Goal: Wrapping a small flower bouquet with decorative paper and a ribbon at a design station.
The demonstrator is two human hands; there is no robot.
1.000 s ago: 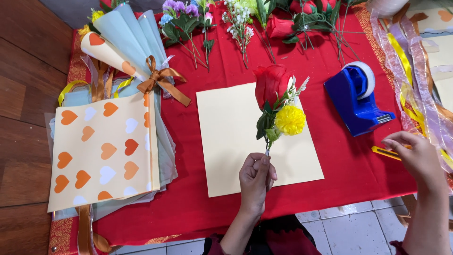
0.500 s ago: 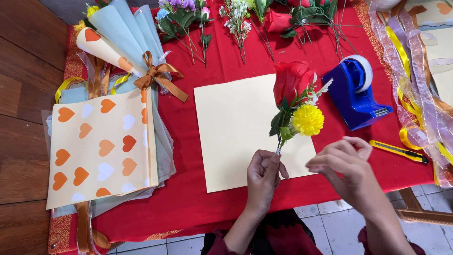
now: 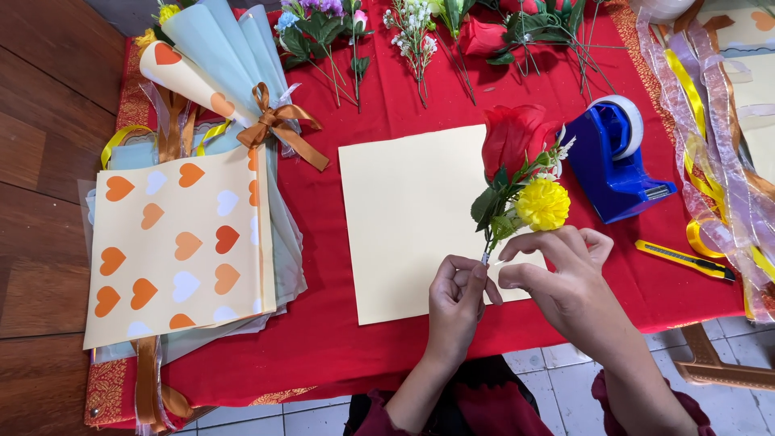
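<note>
My left hand grips the stems of a small bunch of artificial flowers: a red rose, a yellow pompom flower, green leaves and tiny white sprigs. My right hand is beside it, fingertips pinched at the stems just below the yellow flower. Both hands hover over the lower right corner of a plain cream paper sheet lying on the red tablecloth.
A blue tape dispenser and a yellow utility knife lie to the right. Ribbons pile at the far right. Heart-patterned wrapping sheets and a wrapped bouquet with a brown bow sit left. Loose artificial flowers line the back.
My right hand has come in from the right side of the table to the stems. The bunch stays in my left hand over the cream sheet.
</note>
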